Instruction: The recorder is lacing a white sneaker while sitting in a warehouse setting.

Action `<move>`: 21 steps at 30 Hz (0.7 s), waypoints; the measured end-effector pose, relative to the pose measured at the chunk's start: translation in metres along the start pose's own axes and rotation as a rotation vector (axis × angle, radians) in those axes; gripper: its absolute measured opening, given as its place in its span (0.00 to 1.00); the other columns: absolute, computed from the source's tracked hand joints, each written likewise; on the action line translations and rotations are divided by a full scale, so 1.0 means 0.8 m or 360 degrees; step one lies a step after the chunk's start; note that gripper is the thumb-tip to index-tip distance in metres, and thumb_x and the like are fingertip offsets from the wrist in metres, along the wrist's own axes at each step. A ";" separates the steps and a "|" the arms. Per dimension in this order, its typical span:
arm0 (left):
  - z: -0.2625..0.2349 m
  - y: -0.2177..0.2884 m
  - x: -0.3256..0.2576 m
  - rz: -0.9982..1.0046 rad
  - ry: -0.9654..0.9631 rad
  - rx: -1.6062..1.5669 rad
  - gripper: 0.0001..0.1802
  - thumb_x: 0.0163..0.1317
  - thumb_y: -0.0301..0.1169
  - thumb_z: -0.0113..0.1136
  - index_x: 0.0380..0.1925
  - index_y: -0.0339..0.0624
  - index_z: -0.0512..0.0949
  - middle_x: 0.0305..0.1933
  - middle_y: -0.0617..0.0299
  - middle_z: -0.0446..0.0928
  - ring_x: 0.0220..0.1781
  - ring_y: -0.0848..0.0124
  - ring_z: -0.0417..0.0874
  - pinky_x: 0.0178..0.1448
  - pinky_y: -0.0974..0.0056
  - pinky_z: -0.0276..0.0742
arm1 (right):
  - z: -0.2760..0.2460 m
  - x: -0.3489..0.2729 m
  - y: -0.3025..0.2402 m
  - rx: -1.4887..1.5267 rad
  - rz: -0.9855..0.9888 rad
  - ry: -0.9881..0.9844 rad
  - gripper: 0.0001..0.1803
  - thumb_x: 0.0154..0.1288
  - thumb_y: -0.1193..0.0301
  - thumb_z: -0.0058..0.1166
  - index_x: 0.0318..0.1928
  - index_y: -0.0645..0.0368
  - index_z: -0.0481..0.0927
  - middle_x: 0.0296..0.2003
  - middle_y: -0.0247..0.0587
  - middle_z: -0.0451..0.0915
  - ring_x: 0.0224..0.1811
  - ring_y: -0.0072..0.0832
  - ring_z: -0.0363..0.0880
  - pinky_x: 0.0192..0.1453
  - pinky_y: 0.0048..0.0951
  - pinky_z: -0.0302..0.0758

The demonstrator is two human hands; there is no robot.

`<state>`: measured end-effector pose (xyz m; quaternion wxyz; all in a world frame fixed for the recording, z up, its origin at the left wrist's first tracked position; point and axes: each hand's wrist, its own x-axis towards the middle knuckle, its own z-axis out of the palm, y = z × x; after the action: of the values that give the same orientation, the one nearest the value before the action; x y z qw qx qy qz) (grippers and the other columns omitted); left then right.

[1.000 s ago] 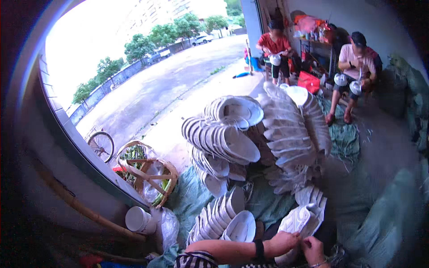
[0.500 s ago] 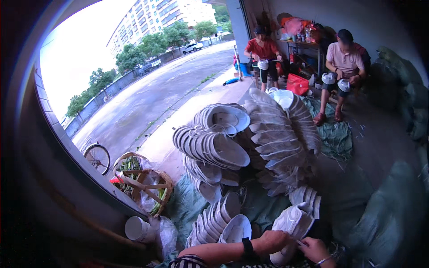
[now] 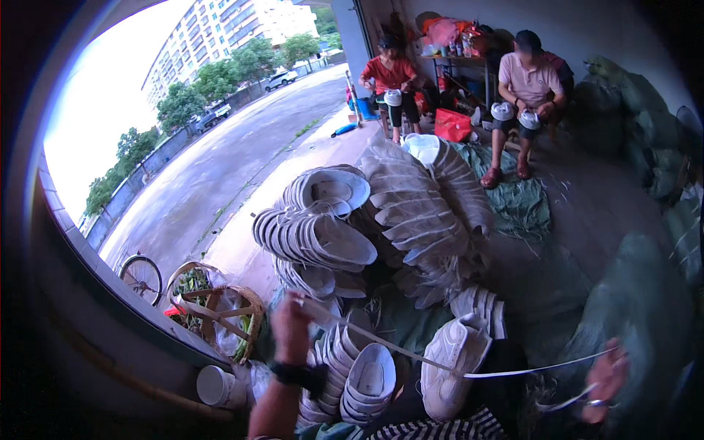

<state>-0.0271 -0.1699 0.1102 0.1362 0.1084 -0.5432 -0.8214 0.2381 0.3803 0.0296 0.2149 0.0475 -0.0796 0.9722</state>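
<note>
Fingers (image 3: 292,314) on white strap (image 3: 455,370)

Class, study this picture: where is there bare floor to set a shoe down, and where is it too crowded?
Free: the bare floor between the green tarp and the green sacks. Also the pavement left of the stacked shoes, toward the road. Crowded: the middle, where shoe stacks pile up, and near the left hand, hemmed by the basket and white shoe.
</note>
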 end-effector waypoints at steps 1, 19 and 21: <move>-0.054 0.012 0.045 0.0170 0.0096 0.0339 0.13 0.65 0.38 0.44 0.28 0.43 0.74 0.21 0.67 0.70 0.21 0.76 0.70 0.23 0.71 0.65 | -0.012 -0.006 -0.055 -0.0135 -0.0510 -0.0022 0.21 0.66 0.69 0.41 0.58 0.60 0.63 0.60 0.36 0.66 0.27 0.17 0.68 0.31 0.17 0.67; -0.161 -0.052 0.065 -0.0328 -0.0928 0.0494 0.12 0.64 0.37 0.45 0.41 0.42 0.72 0.28 0.64 0.71 0.26 0.76 0.72 0.29 0.69 0.72 | -0.122 -0.445 -0.502 -0.1943 -0.1332 0.2335 0.14 0.57 0.58 0.55 0.40 0.49 0.78 0.21 0.33 0.75 0.15 0.23 0.62 0.21 0.27 0.65; -0.167 -0.032 0.071 -0.0272 -0.0995 0.0486 0.13 0.64 0.36 0.45 0.42 0.41 0.72 0.28 0.64 0.72 0.26 0.76 0.72 0.30 0.69 0.73 | -0.151 -0.445 -0.495 -0.2527 -0.1171 0.2404 0.14 0.57 0.60 0.53 0.42 0.49 0.77 0.23 0.35 0.75 0.17 0.25 0.65 0.23 0.29 0.67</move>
<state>-0.0394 -0.2947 0.0331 -0.1236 -0.0842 -0.6640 -0.7327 0.7210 0.6094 -0.0809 0.4473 -0.6742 -0.5008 0.3077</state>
